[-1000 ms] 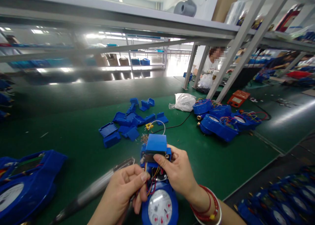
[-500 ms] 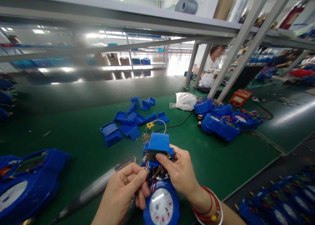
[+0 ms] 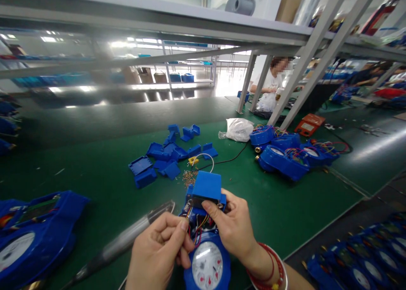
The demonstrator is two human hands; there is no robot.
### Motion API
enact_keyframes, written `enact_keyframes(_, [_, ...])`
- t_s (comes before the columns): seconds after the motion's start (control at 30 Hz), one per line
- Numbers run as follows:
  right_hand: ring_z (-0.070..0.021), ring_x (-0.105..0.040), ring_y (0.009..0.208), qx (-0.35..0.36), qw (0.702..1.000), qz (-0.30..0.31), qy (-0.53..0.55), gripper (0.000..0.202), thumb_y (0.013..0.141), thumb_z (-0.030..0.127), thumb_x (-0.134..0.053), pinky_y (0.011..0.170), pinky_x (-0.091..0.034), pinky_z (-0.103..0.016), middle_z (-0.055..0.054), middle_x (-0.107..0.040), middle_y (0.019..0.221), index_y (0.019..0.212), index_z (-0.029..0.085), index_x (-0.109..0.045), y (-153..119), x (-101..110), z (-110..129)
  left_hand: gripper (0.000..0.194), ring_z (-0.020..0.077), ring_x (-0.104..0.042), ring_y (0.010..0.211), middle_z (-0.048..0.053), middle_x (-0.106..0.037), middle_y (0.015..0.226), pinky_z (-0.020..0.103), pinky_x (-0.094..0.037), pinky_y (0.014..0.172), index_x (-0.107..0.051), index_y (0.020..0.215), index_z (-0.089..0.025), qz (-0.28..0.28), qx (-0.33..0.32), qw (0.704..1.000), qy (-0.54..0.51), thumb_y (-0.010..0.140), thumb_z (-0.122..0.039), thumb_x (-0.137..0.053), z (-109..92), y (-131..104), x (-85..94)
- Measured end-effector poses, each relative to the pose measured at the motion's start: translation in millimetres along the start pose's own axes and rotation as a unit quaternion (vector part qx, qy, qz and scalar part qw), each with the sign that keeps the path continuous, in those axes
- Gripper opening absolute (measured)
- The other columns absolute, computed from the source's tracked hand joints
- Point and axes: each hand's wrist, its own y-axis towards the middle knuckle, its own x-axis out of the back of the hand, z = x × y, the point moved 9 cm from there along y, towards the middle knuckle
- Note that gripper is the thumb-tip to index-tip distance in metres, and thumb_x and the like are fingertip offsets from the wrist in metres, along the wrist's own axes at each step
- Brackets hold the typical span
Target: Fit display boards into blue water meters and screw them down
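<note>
A blue water meter (image 3: 207, 262) with a round white dial lies in front of me, its wiring compartment exposed. My right hand (image 3: 236, 222) grips a blue plastic cover (image 3: 207, 184) at the meter's upper end, thumb on the near side and fingers behind. With closed fingers, my left hand (image 3: 165, 243) pinches thin coloured wires (image 3: 198, 228) at the left of the compartment. Where those wires end under the fingertips is hidden. An electric screwdriver (image 3: 127, 235) with a clear grey body lies left of the meter, partly behind my left hand.
Loose blue covers (image 3: 169, 152) and a pile of small screws (image 3: 189, 178) lie beyond the meter. Several wired meters (image 3: 282, 154) and a white bag (image 3: 239, 129) are at right. Another meter (image 3: 38, 239) sits at left. Shelf legs (image 3: 301, 70) rise at back, near a co-worker (image 3: 269, 80).
The blue cover has shifted slightly right and tilted a little in my right hand. My left hand stays at the wires, with only a small shift.
</note>
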Motion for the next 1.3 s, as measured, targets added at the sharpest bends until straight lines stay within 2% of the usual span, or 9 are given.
enact_keyframes(0.17, [-0.0168, -0.066, 0.073, -0.009, 1.000, -0.005, 0.017, 0.014, 0.080, 0.028, -0.066, 0.067, -0.053, -0.025, -0.004, -0.072, 0.079, 0.087, 0.016, -0.070, 1.2, 2.0, -1.1, 0.030, 0.0082, -0.050, 0.035, 0.001, -0.060, 0.048, 0.017, -0.034, 0.041, -0.052, 0.066, -0.014, 0.048, 0.039, 0.997, -0.040, 0.077, -0.039, -0.064, 8.9, 3.5, -7.8])
enact_keyframes(0.37, [-0.0167, -0.066, 0.079, 0.002, 1.000, 0.014, 0.022, 0.016, 0.082, 0.027, -0.065, 0.071, -0.052, -0.025, -0.003, -0.072, 0.085, 0.095, 0.019, -0.070, -0.8, 1.1, -0.8, 0.032, 0.0092, -0.051, 0.035, 0.002, -0.061, 0.050, 0.017, -0.034, 0.040, -0.051, 0.068, -0.015, 0.113, 0.088, 0.983, -0.114, 0.078, -0.043, -0.062, 19.3, 6.2, -16.1])
enact_keyframes(0.57, [-0.0162, -0.065, 0.077, 0.003, 1.000, 0.021, 0.008, 0.018, 0.082, 0.028, -0.065, 0.070, -0.051, -0.025, -0.003, -0.072, 0.086, 0.097, 0.019, -0.071, -2.1, 0.2, -1.2, 0.030, 0.0088, -0.050, 0.033, 0.004, -0.062, 0.049, 0.016, -0.032, 0.040, -0.050, 0.067, -0.015, 0.134, 0.100, 0.979, -0.115, 0.081, -0.040, -0.059, 19.8, 3.5, -17.6])
enact_keyframes(0.7, [-0.0160, -0.064, 0.075, 0.007, 1.000, 0.027, -0.004, 0.017, 0.082, 0.029, -0.064, 0.069, -0.051, -0.026, -0.003, -0.072, 0.084, 0.095, 0.019, -0.071, -2.8, -0.6, -0.6, 0.029, 0.0081, -0.049, 0.032, 0.004, -0.062, 0.048, 0.015, -0.030, 0.039, -0.051, 0.070, -0.015, 0.135, 0.112, 0.978, -0.114, 0.080, -0.040, -0.060, 20.3, 2.9, -17.9])
enact_keyframes(1.0, [-0.0157, -0.064, 0.073, -0.006, 1.000, 0.025, 0.006, 0.016, 0.082, 0.030, -0.064, 0.067, -0.051, -0.024, -0.003, -0.072, 0.082, 0.090, 0.017, -0.070, -2.3, -1.0, -2.7, 0.032, 0.0089, -0.052, 0.036, 0.005, -0.063, 0.050, 0.017, -0.035, 0.042, -0.052, 0.068, -0.014, 0.138, 0.075, 0.987, -0.044, 0.080, -0.043, -0.060, 15.0, 4.9, -14.5])
enact_keyframes(1.3, [-0.0152, -0.065, 0.073, -0.040, 0.996, 0.023, 0.078, 0.016, 0.080, 0.029, -0.066, 0.068, -0.051, -0.024, -0.003, -0.072, 0.080, 0.089, 0.016, -0.071, 0.1, -1.4, -7.2, 0.031, 0.0095, -0.053, 0.038, 0.002, -0.064, 0.053, 0.018, -0.038, 0.043, -0.055, 0.066, -0.015, 0.093, 0.019, 0.994, 0.047, 0.078, -0.043, -0.062, 8.0, 6.7, -8.1])
